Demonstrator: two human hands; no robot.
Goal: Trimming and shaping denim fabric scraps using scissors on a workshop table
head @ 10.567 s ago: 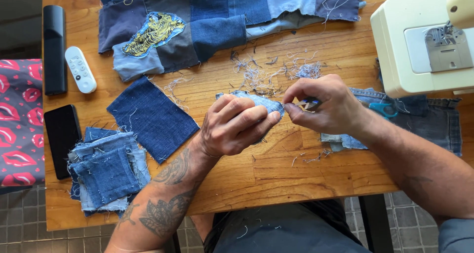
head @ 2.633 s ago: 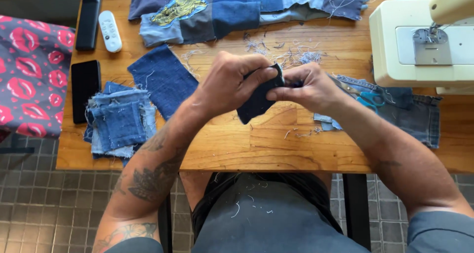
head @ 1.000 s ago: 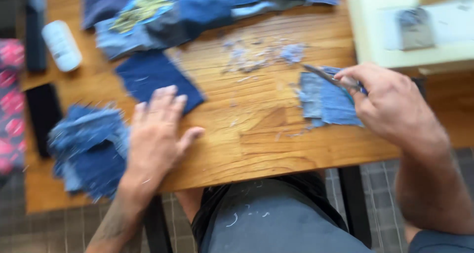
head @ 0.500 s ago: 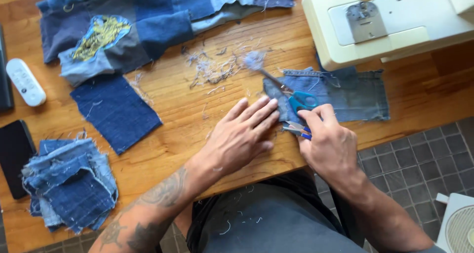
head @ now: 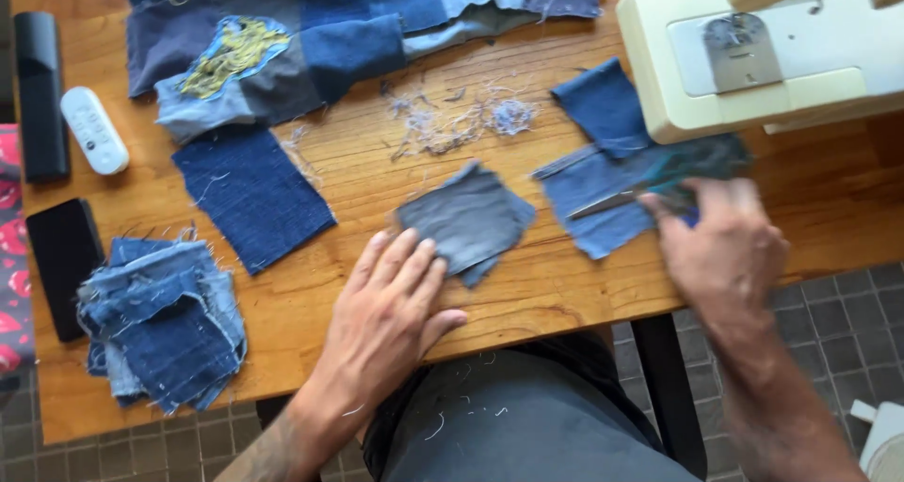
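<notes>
A wooden desk (head: 282, 298) stands over a grey tiled floor (head: 847, 313), its top strewn with denim scraps and loose threads (head: 461, 120). The left hand (head: 391, 303) lies flat near the front edge, fingers (head: 414, 261) spread and straight, holding nothing; the fingertips rest on or right at the near edge of a small grey denim piece (head: 468, 220), which lies flat near the middle of the desk. The right hand (head: 725, 247) is blurred, closed around the handles of a pair of scissors (head: 626, 198) whose blades lie across a lighter blue denim piece (head: 603, 200), just in front of the cream sewing machine (head: 753, 54); whether the blades are open or closed cannot be told through the blur. A darker blue square (head: 603, 105) sits against the machine's base. To the left lie a dark blue denim rectangle (head: 250, 195), a stack of frayed denim squares (head: 160, 317), a dark phone (head: 61, 265), a white remote (head: 94, 129) and a black bar-shaped device (head: 42, 91); a stitched patchwork panel (head: 311, 40) runs along the far edge. The step in hand looks like trimming: one piece pinned flat while the scissors are taken up or set down. Judged from this, the next move calls for a firm, steady grip on the scissor handles and for the grey piece to be kept flat.
</notes>
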